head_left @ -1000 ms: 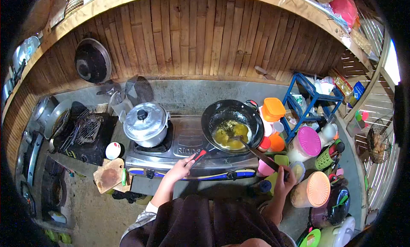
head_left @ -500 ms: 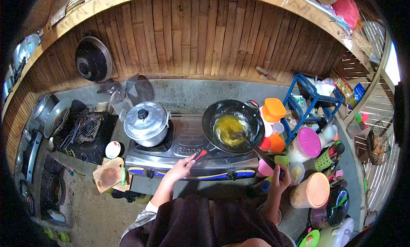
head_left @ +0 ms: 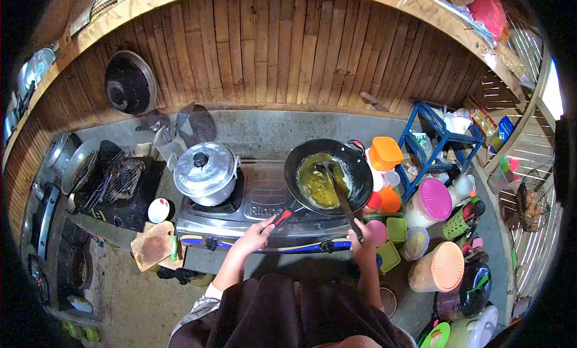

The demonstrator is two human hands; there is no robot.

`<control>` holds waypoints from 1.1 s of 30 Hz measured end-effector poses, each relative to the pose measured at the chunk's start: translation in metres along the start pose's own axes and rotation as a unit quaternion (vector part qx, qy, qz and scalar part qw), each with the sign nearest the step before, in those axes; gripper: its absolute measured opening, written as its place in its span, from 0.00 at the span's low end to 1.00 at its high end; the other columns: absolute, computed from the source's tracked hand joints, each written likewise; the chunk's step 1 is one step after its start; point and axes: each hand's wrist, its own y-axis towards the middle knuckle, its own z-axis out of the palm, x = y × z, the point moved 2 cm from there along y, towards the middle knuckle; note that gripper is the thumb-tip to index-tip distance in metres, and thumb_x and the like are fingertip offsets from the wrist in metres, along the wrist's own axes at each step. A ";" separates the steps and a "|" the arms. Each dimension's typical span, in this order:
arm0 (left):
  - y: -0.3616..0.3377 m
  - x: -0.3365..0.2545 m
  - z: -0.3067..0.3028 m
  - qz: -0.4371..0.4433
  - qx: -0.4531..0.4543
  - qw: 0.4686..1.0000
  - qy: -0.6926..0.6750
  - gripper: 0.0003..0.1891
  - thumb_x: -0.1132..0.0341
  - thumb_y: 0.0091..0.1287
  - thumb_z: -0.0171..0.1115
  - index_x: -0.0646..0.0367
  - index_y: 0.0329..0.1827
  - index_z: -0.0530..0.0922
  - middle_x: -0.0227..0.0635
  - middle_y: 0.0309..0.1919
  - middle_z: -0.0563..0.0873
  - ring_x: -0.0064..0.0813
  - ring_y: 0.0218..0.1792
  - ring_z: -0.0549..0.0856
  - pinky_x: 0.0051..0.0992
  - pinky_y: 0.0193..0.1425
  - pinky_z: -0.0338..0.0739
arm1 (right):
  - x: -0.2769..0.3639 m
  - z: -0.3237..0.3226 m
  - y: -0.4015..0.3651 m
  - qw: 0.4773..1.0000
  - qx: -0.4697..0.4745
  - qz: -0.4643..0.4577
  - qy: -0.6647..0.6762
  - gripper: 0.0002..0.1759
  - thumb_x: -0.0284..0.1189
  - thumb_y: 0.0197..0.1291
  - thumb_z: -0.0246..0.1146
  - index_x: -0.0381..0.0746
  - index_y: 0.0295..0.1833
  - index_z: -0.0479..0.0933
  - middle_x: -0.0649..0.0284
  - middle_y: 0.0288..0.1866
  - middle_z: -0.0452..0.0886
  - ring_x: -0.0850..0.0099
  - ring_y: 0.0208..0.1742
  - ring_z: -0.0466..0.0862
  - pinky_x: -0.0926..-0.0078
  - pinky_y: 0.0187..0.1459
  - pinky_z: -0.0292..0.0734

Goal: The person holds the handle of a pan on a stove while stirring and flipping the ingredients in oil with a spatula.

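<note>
A black wok [head_left: 294,161] sits on the right burner of the steel gas stove [head_left: 264,195], with yellowish oil or liquid and paler bits [head_left: 318,186] in its bowl. My left hand [head_left: 257,237] is closed round the wok's black-and-red handle [head_left: 280,220]. In my right hand [head_left: 362,244] is the lower end of a dark spatula [head_left: 344,205], whose blade dips into the liquid near the middle of the wok. On the left burner stands a lidded silver pot [head_left: 205,175], apart from both hands.
Right of the wok crowd orange containers [head_left: 385,154], green tubs [head_left: 396,229], a pink-lidded jar [head_left: 435,199] and a blue rack [head_left: 428,145]. Left of the stove are a chopping board [head_left: 151,247], a small white bowl [head_left: 158,210] and a blackened grill stove [head_left: 120,183].
My right hand has moved left and slightly down with the spatula, which is now steeper. Its blade has shifted from the right part of the wok towards the middle and back. My left hand stays put.
</note>
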 end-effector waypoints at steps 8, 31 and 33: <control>-0.003 -0.003 0.000 -0.017 -0.005 1.000 -0.008 0.20 0.59 0.68 0.50 0.42 0.64 0.66 0.22 0.18 0.69 0.15 0.17 0.68 0.18 0.22 0.67 | 0.025 -0.020 -0.006 0.990 0.025 0.122 0.060 0.18 0.25 0.52 0.60 0.34 0.51 0.73 0.53 0.40 0.75 0.64 0.39 0.76 0.73 0.45 0.70; -0.003 -0.003 -0.001 -0.014 0.001 1.000 0.014 0.21 0.57 0.68 0.49 0.42 0.65 0.64 0.26 0.15 0.71 0.17 0.18 0.71 0.20 0.24 0.69 | 0.073 -0.076 -0.022 0.976 -0.218 -0.011 0.009 0.03 0.22 0.55 0.60 0.33 0.34 0.75 0.65 0.27 0.77 0.80 0.28 0.73 0.82 0.32 0.71; -0.004 -0.006 -0.001 -0.007 -0.007 1.000 0.003 0.20 0.59 0.68 0.50 0.41 0.64 0.65 0.22 0.18 0.70 0.14 0.15 0.67 0.18 0.19 0.64 | 0.077 -0.060 -0.015 0.979 -0.174 0.013 0.109 0.07 0.21 0.54 0.60 0.33 0.39 0.75 0.62 0.31 0.78 0.77 0.30 0.75 0.79 0.36 0.73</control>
